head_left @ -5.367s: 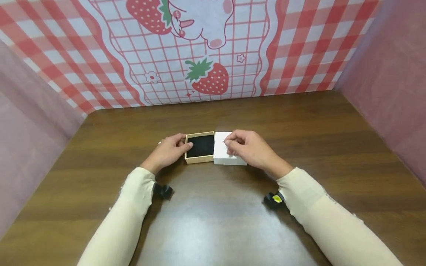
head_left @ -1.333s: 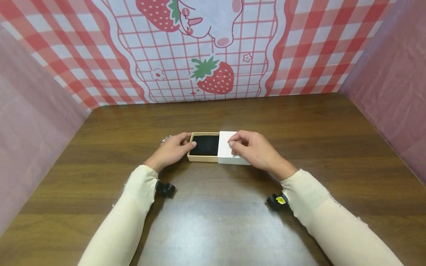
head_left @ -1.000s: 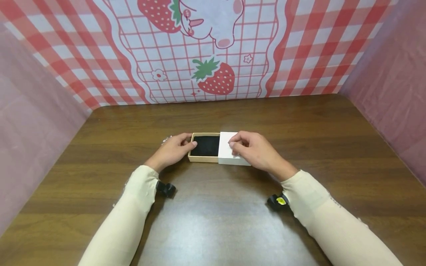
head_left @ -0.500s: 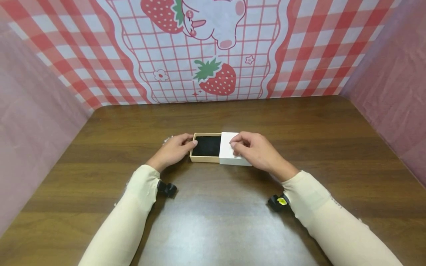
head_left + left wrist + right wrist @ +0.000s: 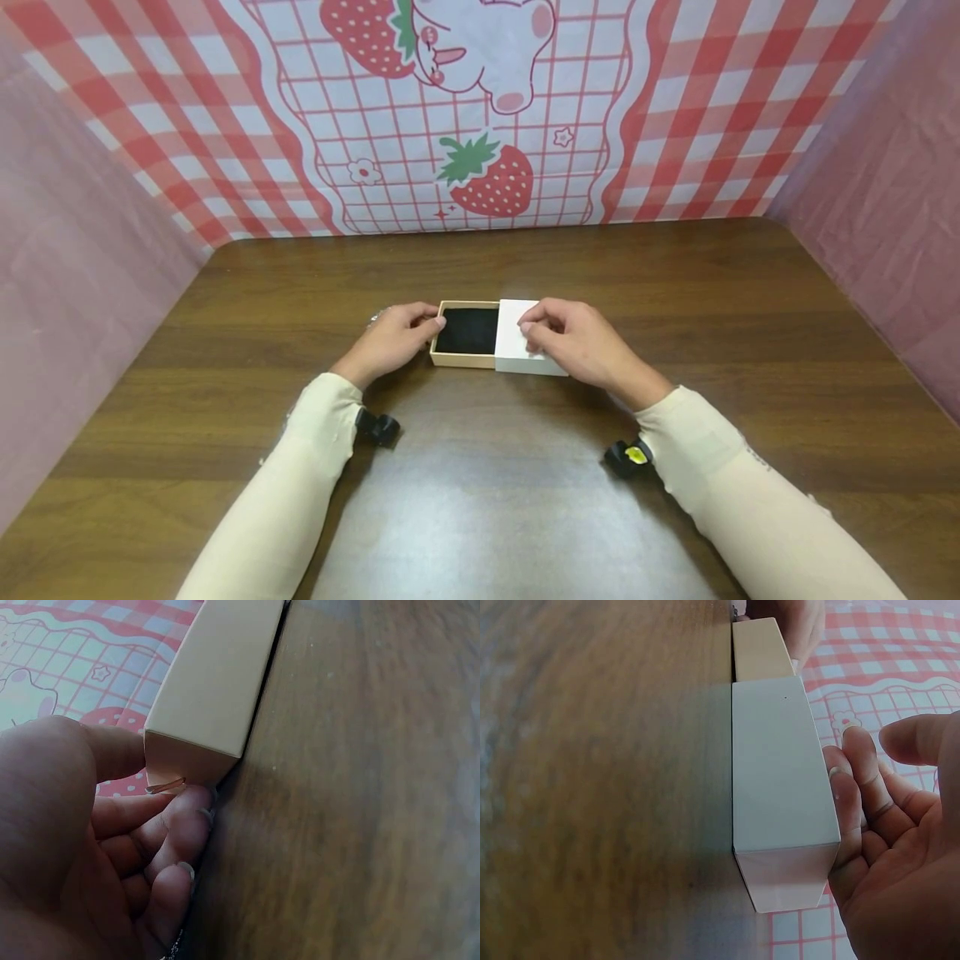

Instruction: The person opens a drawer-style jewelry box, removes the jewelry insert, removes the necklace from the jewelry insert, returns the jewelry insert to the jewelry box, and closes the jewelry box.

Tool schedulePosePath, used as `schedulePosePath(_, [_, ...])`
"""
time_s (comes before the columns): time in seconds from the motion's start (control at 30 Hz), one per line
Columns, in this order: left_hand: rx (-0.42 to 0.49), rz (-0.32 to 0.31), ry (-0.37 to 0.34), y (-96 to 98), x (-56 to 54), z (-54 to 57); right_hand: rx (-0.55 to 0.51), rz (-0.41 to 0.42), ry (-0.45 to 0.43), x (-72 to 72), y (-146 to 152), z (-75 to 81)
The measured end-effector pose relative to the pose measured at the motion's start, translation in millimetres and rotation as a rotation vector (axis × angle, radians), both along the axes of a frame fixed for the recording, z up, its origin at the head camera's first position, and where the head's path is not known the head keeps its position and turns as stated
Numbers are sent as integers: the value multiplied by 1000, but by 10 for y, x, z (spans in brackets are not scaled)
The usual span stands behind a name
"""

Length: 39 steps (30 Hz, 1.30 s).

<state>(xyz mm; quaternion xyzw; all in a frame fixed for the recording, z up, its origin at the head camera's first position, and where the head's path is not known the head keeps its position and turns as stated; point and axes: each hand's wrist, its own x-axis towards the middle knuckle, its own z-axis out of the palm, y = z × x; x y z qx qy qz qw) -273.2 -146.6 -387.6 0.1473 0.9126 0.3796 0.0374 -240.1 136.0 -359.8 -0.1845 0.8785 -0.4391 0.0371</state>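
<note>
A tan box tray (image 5: 463, 360) with a black insert (image 5: 467, 331) sits on the table, its right end meeting a white box sleeve (image 5: 531, 364). My left hand (image 5: 392, 340) grips the tray's left end, thumb over the rim and fingers against the end wall. In the left wrist view a small ribbon loop (image 5: 166, 786) shows at that end wall, beside the fingertips. My right hand (image 5: 577, 337) lies on top of the sleeve with relaxed, bent fingers. Seen from the right wrist, its fingers (image 5: 846, 801) touch the sleeve's top face, while the thumb stands apart.
The brown wooden table (image 5: 480, 467) extends around the box on all sides. Behind it rises a red-and-white checked backdrop (image 5: 697, 108) with strawberries. Pinkish cloth walls (image 5: 870, 192) flank the table. Black wrist cameras (image 5: 628, 457) hang by both forearms.
About five seconds ago the tray sat slightly askew to the sleeve; now they line up straight. Over the last second hands and box hold still, with only a slight shift of the view.
</note>
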Motion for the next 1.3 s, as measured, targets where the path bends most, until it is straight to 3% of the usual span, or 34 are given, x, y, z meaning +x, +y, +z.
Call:
schedulePosePath(1.0, [26,42,5,30,26,28,-6,6,2,-2,-11,3])
schedulePosePath(1.3, [24,29,19,54,23,33,-6,5,1,1,7,0])
